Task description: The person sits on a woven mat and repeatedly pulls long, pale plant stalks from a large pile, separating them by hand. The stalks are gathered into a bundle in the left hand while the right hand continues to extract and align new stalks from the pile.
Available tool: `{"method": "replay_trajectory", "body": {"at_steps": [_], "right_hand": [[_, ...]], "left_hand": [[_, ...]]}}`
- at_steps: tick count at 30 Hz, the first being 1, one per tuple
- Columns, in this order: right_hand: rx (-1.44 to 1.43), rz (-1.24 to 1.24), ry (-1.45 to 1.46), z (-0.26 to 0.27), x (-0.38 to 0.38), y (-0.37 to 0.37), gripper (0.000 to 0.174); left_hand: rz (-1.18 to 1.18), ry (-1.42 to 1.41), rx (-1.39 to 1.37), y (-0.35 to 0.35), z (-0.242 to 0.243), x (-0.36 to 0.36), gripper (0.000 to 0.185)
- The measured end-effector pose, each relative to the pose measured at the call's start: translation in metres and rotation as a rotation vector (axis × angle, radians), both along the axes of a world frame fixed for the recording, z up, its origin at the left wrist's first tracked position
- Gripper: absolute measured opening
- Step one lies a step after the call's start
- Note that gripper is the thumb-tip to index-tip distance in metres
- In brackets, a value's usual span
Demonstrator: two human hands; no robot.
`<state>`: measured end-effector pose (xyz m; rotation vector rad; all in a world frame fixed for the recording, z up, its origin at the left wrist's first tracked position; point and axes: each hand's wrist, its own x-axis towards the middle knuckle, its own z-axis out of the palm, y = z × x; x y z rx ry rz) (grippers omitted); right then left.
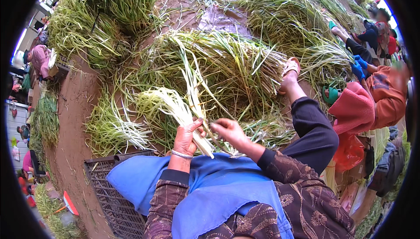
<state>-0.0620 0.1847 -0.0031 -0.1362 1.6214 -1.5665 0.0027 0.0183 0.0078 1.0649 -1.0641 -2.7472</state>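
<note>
My left hand [187,137], with a bracelet at the wrist, grips a bundle of pale leek-like stalks [175,107]. Their cut white ends point down towards my blue apron [226,173], and the yellow-green leaves spread to the upper left. A longer stalk with withered leaves [193,89] rises beside the bundle, its lower part passing between my hands. Close to it, my right hand [229,133] is blurred with its fingers bent; whether it pinches the stalk is unclear. Before me lies a large heap of untrimmed stalks [226,65], root ends to the right.
Pale stalks [128,134] lie left of my hands, above a black plastic crate [111,186]. Tied green bundles [111,12] are stacked at upper left. At right sits a person in orange [387,94] with blue gloves [358,68], holding stalks. A red plastic bag [349,152] hangs nearby.
</note>
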Motion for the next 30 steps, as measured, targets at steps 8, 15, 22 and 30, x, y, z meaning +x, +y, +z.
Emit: {"method": "replay_trajectory", "body": {"at_steps": [8,15,22,30], "right_hand": [[-0.247,-0.138,-0.343,-0.005,-0.039,-0.036,0.019],[-0.369,-0.343,-0.684,-0.033,-0.032,-0.035,0.01],[0.483,-0.071,0.562,-0.116,-0.033,0.019,0.013],[1.314,0.155,0.959,-0.171,-0.117,0.158,0.011]], "left_hand": [[-0.002,-0.015,-0.001,0.009,0.005,0.0,0.014],[0.098,-0.052,-0.096,0.015,-0.006,-0.011,0.012],[0.289,-0.008,-0.17,0.002,-0.006,-0.025,0.01],[0.323,0.133,-0.029,-0.009,0.022,-0.013,0.008]]}}
